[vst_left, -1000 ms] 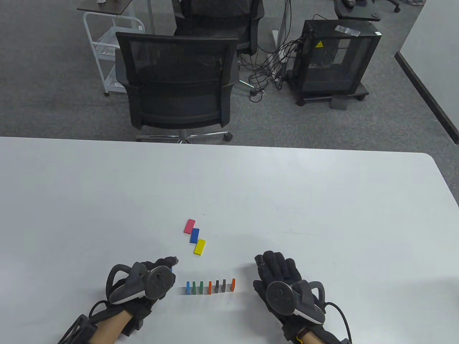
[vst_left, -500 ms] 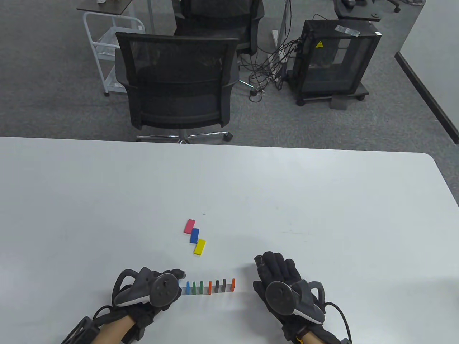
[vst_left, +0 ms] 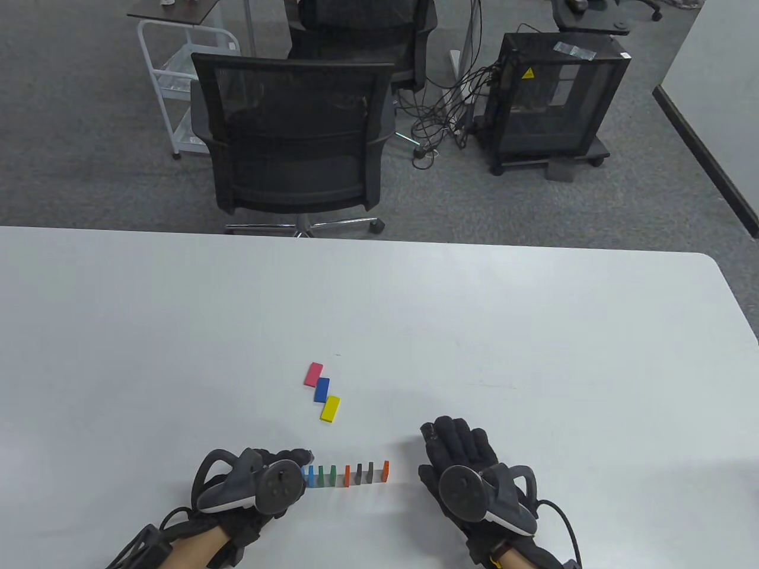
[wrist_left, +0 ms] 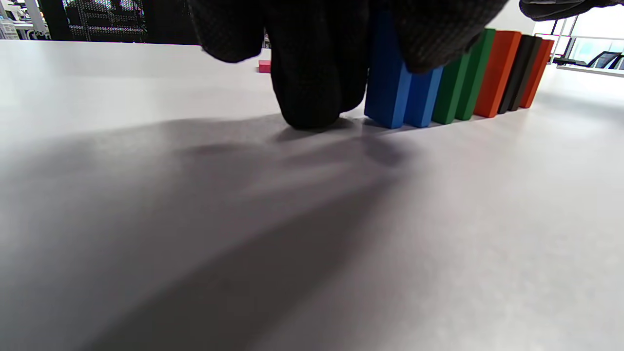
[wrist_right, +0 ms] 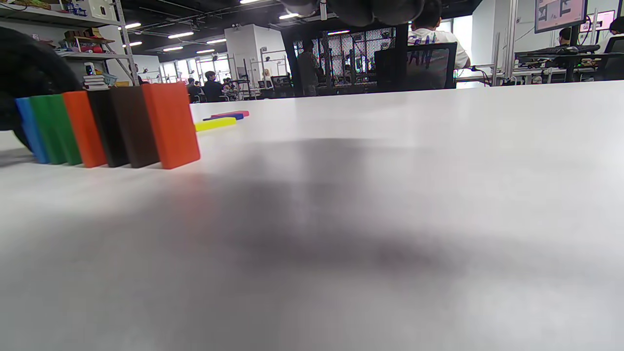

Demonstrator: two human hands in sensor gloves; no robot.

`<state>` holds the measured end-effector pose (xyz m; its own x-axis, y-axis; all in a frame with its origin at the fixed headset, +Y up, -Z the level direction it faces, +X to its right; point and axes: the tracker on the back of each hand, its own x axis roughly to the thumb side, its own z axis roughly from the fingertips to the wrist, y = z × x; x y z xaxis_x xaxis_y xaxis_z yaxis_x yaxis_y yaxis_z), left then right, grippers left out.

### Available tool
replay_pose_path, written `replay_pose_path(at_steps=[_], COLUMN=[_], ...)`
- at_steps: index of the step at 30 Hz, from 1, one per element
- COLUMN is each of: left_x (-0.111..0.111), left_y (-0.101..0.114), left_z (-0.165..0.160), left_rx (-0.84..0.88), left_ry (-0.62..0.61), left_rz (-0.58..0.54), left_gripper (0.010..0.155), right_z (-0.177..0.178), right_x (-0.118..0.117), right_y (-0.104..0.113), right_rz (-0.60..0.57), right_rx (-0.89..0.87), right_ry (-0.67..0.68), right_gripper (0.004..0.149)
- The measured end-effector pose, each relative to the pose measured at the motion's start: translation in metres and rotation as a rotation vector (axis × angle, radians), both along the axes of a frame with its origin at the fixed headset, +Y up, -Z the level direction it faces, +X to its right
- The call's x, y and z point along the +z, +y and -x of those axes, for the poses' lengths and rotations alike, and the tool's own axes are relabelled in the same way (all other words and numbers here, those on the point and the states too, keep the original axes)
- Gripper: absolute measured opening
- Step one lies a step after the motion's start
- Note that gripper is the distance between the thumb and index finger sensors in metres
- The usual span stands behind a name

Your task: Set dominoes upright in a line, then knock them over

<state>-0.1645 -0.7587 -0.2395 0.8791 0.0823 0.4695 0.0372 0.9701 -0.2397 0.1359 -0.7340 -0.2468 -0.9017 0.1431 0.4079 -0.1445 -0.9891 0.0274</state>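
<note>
Left hand (wrist_left: 317, 63) hides blue domino (wrist_left: 385, 87) top, seemingly pinching it.

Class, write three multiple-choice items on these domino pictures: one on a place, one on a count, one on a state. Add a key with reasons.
1. Where is the left hand?
A. at the row's blue end
B. at the row's orange end
C. on the yellow domino

2. How many dominoes lie flat?
A. one
B. three
C. six

3. The row is:
A. toppled
B. stacked
C. upright

Key: 1 A, its fingers reach the table beside the blue domino. 2 B, the pink, dark blue and yellow ones lie flat. 3 C, every domino in the row stands on end.
</note>
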Motion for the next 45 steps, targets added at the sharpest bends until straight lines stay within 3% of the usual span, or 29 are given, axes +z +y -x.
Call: replay_pose_path(at_steps=[18,21,26,30,35,41,45], left_x=[0.000,0.000,-0.009,-0.033,-0.084,-0.142,-0.167], left_y=[0.003,0.011,0.033,0.047,0.055,0.042,0.030], left_z=[0.001,0.004,0.015,0.021,0.014,-0.005,-0.018], left_rx=[-0.007,0.009,0.043,0.060,0.016,-0.058,-0.138], left_ry=[-0.004,0.010,0.062,0.176,0.287,0.359,0.392], left_rz=[0.051,0.133,0.077,0.034,0.055,0.111,0.127], left_gripper=[0.064,0.069,0.067,0.067,0.061,0.058,0.058], right_z=[0.000,0.000,0.000,0.000,-0.001,0.000,0.001], right_x=[0.000,0.000,0.000,0.000,-0.001,0.000,0.001], right_y=[0.000,0.000,-0.001,0.000,0.003,0.006,0.007], right_rz=[-0.001,0.003,0.012,0.011,0.002,-0.013,-0.023], right_rx=[-0.001,0.004,0.004,0.004,-0.007,-0.012,-0.012], right_ry=[-0.001,-0.004,-0.008,-0.009,-0.020,-0.013,-0.007], right_gripper=[0.066,0.067,0.066,0.066,0.067,0.067,0.067])
